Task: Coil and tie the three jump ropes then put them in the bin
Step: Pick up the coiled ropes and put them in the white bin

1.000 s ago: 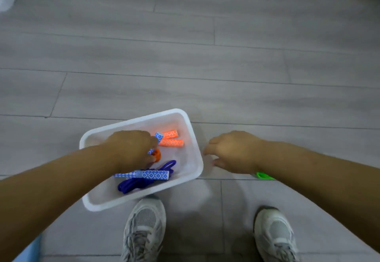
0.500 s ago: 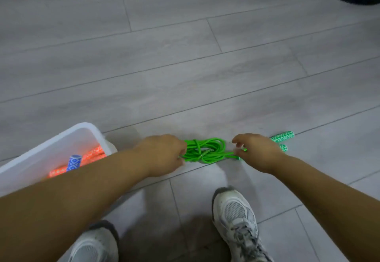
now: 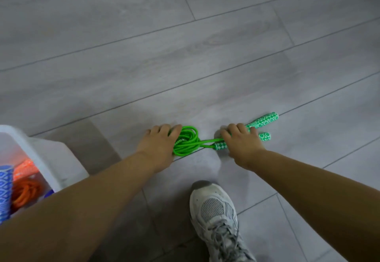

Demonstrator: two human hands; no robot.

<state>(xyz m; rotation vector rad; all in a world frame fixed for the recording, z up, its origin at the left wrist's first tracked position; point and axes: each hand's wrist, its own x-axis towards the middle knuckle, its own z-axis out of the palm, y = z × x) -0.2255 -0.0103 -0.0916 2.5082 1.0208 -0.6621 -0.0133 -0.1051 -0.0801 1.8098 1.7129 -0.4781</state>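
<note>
A coiled green jump rope [image 3: 188, 143] lies on the grey floor in front of me. My left hand [image 3: 158, 147] grips the left side of the coil, fingers curled over its strands. My right hand [image 3: 240, 142] lies over the two green patterned handles [image 3: 264, 121] and closes on them; their far ends stick out past my fingers. At the left edge stands the white bin [image 3: 43, 152]. It holds an orange jump rope [image 3: 24, 194] and a blue patterned handle [image 3: 5, 185] of a blue rope.
My right shoe [image 3: 216, 210] stands on the floor just below my hands. Grey wood-look planks stretch away ahead and to the right. The bin is partly cut off by the frame's left edge.
My left hand left the bin and both hands went to the green rope on the floor to the bin's right. Since half a second ago, my hands have closed further over coil and handles.
</note>
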